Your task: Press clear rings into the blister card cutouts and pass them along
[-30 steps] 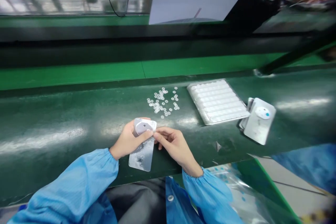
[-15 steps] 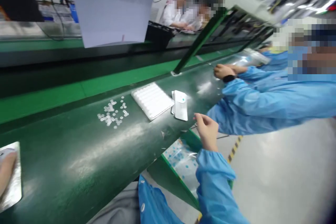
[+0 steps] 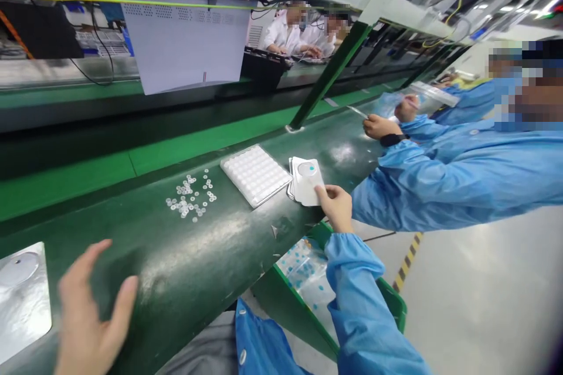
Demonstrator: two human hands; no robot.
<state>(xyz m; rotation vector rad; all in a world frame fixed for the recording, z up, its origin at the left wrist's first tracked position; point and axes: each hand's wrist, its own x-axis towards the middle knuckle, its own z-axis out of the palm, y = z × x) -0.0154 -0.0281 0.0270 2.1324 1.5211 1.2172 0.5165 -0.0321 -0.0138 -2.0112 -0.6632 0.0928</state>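
R hand [image 3: 336, 208] at stack of foil-backed cards [image 3: 305, 181], narrow pinch on top card's edge, hold unclear. L hand [image 3: 94, 304] spread wide, empty, near lone foil card [image 3: 21, 299]. White tray [image 3: 255, 176], loose washers [image 3: 189, 196] on green bench [image 3: 211, 258], prob. kept within reach.

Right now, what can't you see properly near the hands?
Head view:
- Card stack: the top card and right hand hide the lower cards, so I can't count them.
- Silver card: the left edge cuts it off.
- Little discs: too small to show any detail.
- Bag: the right sleeve hides part of it.
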